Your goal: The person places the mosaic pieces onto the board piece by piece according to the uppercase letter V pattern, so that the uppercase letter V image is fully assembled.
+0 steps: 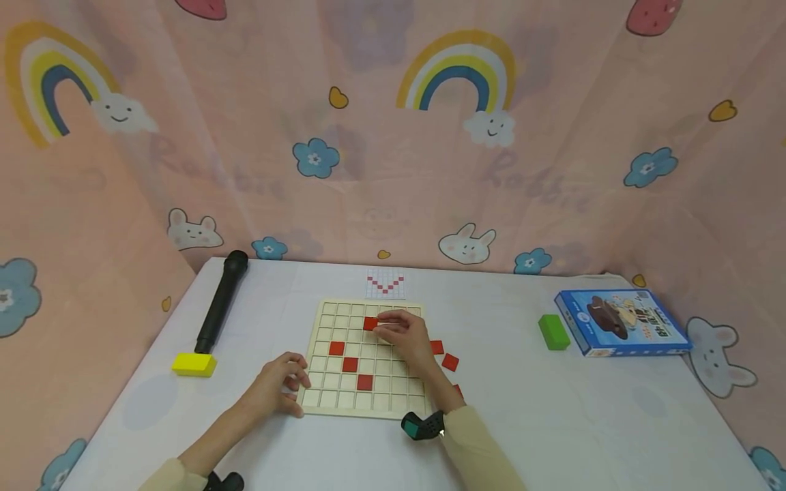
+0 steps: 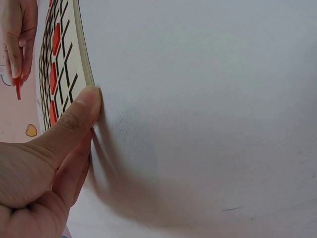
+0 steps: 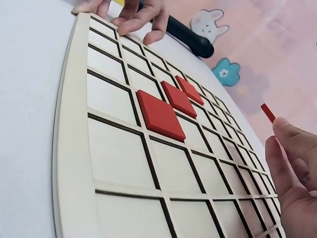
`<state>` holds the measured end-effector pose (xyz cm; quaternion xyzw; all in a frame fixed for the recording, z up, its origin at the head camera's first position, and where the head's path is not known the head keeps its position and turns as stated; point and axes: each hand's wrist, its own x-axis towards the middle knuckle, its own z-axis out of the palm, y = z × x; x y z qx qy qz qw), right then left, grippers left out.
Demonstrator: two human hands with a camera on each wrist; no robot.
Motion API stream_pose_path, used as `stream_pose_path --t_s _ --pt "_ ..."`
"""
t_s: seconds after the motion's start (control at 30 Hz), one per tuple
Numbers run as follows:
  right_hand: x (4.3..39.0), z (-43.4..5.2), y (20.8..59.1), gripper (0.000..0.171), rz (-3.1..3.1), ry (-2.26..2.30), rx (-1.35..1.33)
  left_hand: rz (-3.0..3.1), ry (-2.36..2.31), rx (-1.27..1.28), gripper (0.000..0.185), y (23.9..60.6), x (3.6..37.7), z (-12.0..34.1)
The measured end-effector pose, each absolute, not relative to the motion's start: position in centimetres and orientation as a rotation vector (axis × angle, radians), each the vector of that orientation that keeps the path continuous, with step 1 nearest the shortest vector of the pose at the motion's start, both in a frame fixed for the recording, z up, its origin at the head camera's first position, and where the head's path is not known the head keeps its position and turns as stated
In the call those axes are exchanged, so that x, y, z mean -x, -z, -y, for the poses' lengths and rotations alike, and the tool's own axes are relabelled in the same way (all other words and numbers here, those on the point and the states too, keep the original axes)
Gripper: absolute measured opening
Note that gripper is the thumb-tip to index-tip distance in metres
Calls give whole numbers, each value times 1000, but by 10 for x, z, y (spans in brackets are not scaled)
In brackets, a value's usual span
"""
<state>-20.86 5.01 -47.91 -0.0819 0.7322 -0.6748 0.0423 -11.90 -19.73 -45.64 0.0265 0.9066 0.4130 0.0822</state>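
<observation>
The near part of a white surface (image 1: 583, 423) is crossed by two sleeved forearms (image 1: 482, 450). The near left corner of one pale gridded board (image 1: 379, 366) is held between the thumb and fingers of the left hand (image 1: 276, 385). Three red tiles (image 1: 350, 365) are set diagonally in its cells; a fourth tile (image 1: 370, 323) is pinched above the far rows by the fingers of the right hand (image 1: 408, 337), by which part of the grid is covered. Three loose tiles (image 1: 450, 362) are scattered just right of the board, the nearest partly hidden by a forearm. One yellow block (image 1: 194, 365) and one black stick (image 1: 220, 303) are placed left, one green block (image 1: 554, 332) and one blue box (image 1: 623, 322) right. Past the board, one card (image 1: 385, 284) is marked with a red V. The surface is backed by printed pink cloth (image 1: 393, 194).
</observation>
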Motion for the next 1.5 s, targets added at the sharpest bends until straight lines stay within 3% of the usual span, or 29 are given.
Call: stream_pose_path --t_s 0.67,1.5 --pt "213 5 477 22 -2421 1808 389 -2690 -1219 -121 43 460 121 198" --pt "220 25 475 21 -2513 1664 369 -2709 -1213 -139 44 460 121 201"
